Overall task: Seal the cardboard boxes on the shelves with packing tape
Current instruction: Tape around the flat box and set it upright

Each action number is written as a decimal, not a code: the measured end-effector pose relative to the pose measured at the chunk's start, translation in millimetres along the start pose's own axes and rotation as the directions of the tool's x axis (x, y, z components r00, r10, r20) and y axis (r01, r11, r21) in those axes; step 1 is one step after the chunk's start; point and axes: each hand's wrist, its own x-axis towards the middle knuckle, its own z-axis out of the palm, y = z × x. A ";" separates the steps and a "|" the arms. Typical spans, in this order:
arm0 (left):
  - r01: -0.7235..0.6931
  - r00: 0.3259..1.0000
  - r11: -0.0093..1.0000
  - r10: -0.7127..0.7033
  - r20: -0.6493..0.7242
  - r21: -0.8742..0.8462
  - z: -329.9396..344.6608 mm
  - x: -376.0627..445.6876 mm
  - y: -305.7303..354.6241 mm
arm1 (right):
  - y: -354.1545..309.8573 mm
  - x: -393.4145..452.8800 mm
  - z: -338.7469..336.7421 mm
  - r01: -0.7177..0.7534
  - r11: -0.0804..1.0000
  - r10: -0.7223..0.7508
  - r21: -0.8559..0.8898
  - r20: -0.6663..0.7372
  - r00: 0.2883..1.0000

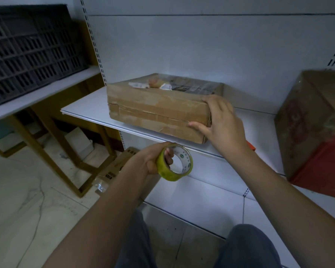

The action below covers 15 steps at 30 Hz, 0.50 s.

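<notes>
Holding the box (159, 109) steady comes first, and the right hand (219, 122) is placed for it: palm over the near right corner, thumb flat along the front face, fingers spread open against the cardboard rather than closed around anything. The box lies flat on the white shelf (81, 107), around the centre of the view, its top showing torn paper and old labels, its front crossed by worn brown tape. The left hand (153, 161) is at about six o'clock from the box, below the shelf edge, wrapped tightly around a roll of yellowish tape (174, 163), fingers hooked through the core.

No loose end is visible on the roll, so my guess is that finding and lifting the tape's edge is the job at hand. To do it well, the roll should come up to the box's front seam, the free end pressed down firmly near one corner, then drawn across in one pull while the right hand keeps the box from sliding on the smooth shelf. Rubbing the strip flat would help it stick over the old, dusty tape.

A second, taller box (313, 132) waits at three o'clock on the same shelving.
</notes>
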 end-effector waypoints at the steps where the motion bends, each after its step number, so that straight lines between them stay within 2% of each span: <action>1: 0.006 1.000 1.000 -0.006 0.019 -0.026 -0.9 -1.2 -0.6 | 0.2 -1.3 0.7 0.006 1.000 -0.006 -0.005 0.000 1.000; 5: 0.040 0.995 0.996 -0.032 0.099 -0.084 -6.0 0.6 0.4 | 2.6 -2.0 1.7 0.017 1.000 -0.017 -0.018 -0.001 1.000; 8: 0.148 0.923 0.986 -0.111 0.370 -0.073 -26.9 -19.1 -10.1 | 1.8 1.9 2.5 0.023 1.000 -0.024 -0.021 -0.018 1.000; 9: 0.114 0.920 0.992 -0.085 0.383 -0.056 -34.9 -29.4 -19.9 | 0.2 3.6 3.2 0.023 1.000 -0.024 -0.021 -0.024 0.999; 10: 0.038 0.947 0.999 -0.028 0.321 -0.026 -42.6 -36.9 -29.8 | -1.5 5.5 4.6 0.019 1.000 -0.020 -0.025 -0.030 0.999; 12: -0.147 0.986 0.989 0.146 0.076 0.013 -49.4 -53.1 -50.1 | -6.9 4.6 11.3 0.014 0.999 -0.015 -0.044 -0.012 1.000; 13: -0.247 0.968 0.969 0.248 -0.031 0.005 -50.6 -59.9 -58.0 | -9.3 -0.1 16.2 0.014 0.998 -0.013 -0.060 0.010 1.000; 15: -0.406 0.903 0.914 0.404 -0.147 0.019 -53.7 -66.5 -65.1 | -9.6 -14.5 25.9 0.022 0.994 -0.017 -0.106 0.048 0.999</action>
